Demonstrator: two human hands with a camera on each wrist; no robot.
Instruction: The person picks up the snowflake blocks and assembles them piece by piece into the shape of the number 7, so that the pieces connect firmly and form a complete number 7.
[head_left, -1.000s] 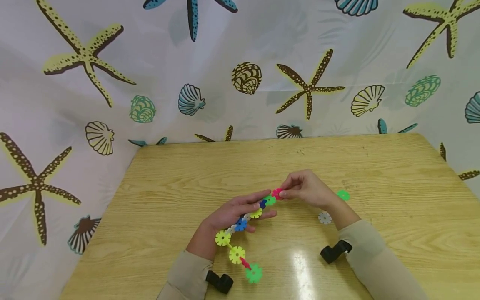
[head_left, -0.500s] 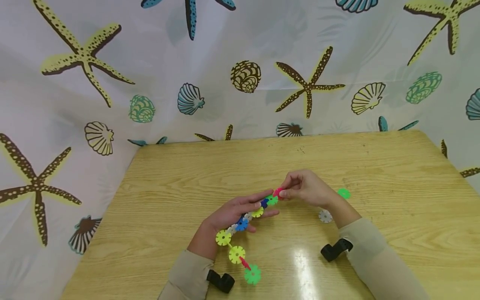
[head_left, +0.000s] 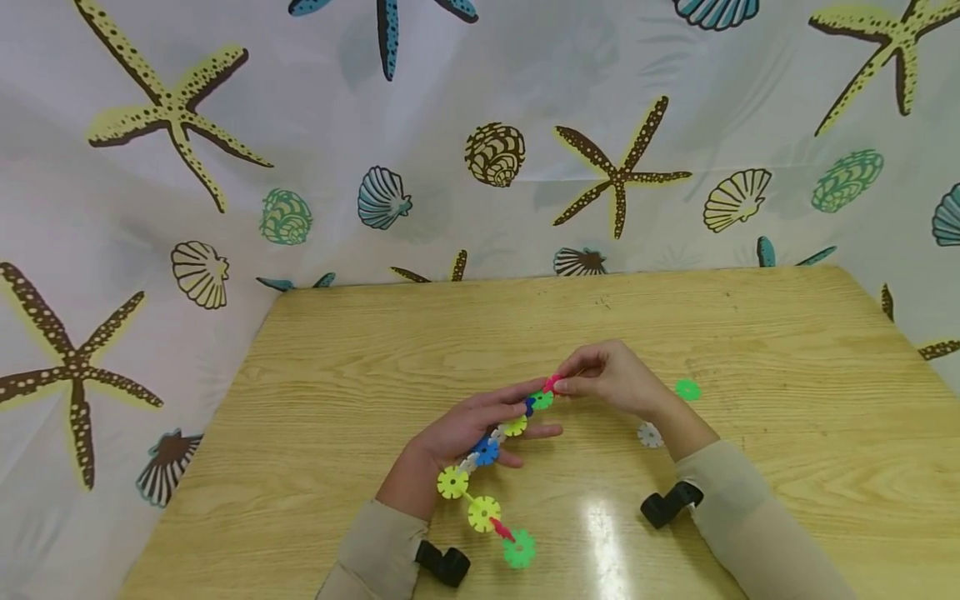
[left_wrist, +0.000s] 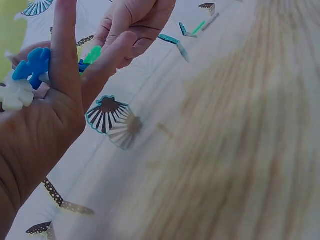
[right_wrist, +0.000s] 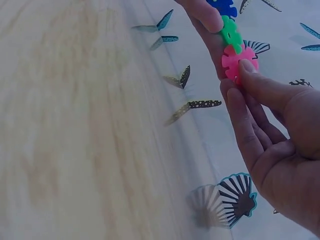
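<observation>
A chain of slotted plastic snowflake discs (head_left: pixel 452 482), in yellow, white, blue, green and pink, runs diagonally along my left hand (head_left: pixel 461 425). That hand holds the chain near its upper end, thumb over the dark blue disc (head_left: pixel 529 407), other fingers extended beneath. My right hand (head_left: pixel 622 379) pinches the pink disc (right_wrist: pixel 237 62) at the top end between thumb and fingers. In the right wrist view, the pink disc meets a green disc (right_wrist: pixel 231 35). The chain's lower end, a green disc (head_left: pixel 519 549), hangs past my left wrist. A blue disc (left_wrist: pixel 34 67) shows in the left wrist view.
On the wooden table (head_left: pixel 360 350), a loose green disc (head_left: pixel 687 390) and a loose white disc (head_left: pixel 650 434) lie beside my right forearm. A cloth (head_left: pixel 435 100) printed with starfish and shells hangs behind the table and at its sides.
The pink disc has turned in my right fingers and shows more edge-on in the head view. The chain's lower end has swung slightly to the right. Both hands keep their hold.
</observation>
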